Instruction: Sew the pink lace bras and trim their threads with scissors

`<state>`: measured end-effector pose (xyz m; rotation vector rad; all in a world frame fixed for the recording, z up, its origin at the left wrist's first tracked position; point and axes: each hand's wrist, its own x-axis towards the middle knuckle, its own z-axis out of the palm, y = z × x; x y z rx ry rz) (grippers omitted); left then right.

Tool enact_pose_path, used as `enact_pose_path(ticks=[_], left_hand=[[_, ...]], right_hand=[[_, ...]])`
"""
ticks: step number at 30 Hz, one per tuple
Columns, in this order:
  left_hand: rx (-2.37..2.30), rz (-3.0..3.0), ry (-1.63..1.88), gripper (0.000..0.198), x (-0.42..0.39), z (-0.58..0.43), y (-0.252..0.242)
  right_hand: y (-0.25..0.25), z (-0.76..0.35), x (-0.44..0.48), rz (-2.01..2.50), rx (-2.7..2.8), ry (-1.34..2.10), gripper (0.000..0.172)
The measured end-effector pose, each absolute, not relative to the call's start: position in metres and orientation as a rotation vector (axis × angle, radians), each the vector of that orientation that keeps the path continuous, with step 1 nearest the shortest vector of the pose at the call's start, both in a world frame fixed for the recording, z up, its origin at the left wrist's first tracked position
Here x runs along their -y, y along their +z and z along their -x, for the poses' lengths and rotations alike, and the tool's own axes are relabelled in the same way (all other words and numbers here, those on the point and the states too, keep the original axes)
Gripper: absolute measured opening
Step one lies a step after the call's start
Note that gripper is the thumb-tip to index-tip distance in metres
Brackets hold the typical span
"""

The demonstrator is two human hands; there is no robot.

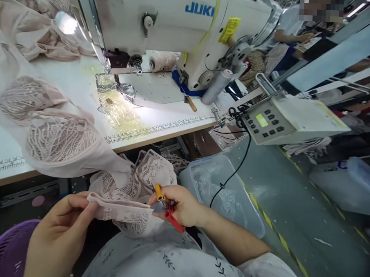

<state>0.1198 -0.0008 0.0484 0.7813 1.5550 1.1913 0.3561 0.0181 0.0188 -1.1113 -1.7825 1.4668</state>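
My left hand (pixel 61 227) pinches the folded edge of a pale pink lace bra (pixel 125 204) between thumb and fingers, just above my lap. Thread snips (pixel 174 220) with an orange and a red handle are in my right hand (pixel 185 204). Their blades point left and meet the edge of the bra; whether they are open or closed on it I cannot tell. More pale lace bras (pixel 62 139) drape from the tabletop down over its front edge, and lace cups (pixel 154 168) hang behind the snips.
A white JUKI sewing machine (pixel 153 27) stands on the white table (pixel 161 115), with a control box (pixel 274 118) and dangling cable at right. Below are a clear plastic bin (pixel 256 233) and, at left, a purple basket (pixel 11 245). Another person's hand (pixel 306 37) shows far back.
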Motion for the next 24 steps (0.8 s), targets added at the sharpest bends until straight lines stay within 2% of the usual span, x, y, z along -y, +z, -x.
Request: enact_pose_path(ticks=[5,10,15,18,24], left_hand=[[-1.665,-0.869,1.233,0.015,0.002,-0.127,0.059],[-1.694,-0.978,1.246,0.011,-0.003,-0.121,0.059],[-1.555,-1.051,1.169,0.027,-0.006,-0.123,0.056],[-1.41,-1.203,1.259,0.022,-0.008,-0.133,0.052],[-1.325,-1.669,1.219,0.034,-0.017,-0.153,0.052]], right_hand=[[0.021,-0.355,-0.018,1.148,1.79,1.45,0.026],[0.02,-0.349,-0.019,1.144,1.663,1.572,0.034],[0.01,-0.352,-0.014,1.164,1.55,1.783,0.035],[0.01,-0.361,-0.023,1.235,1.652,1.715,0.029],[0.054,-0.354,-0.05,1.229,1.779,1.403,0.024]])
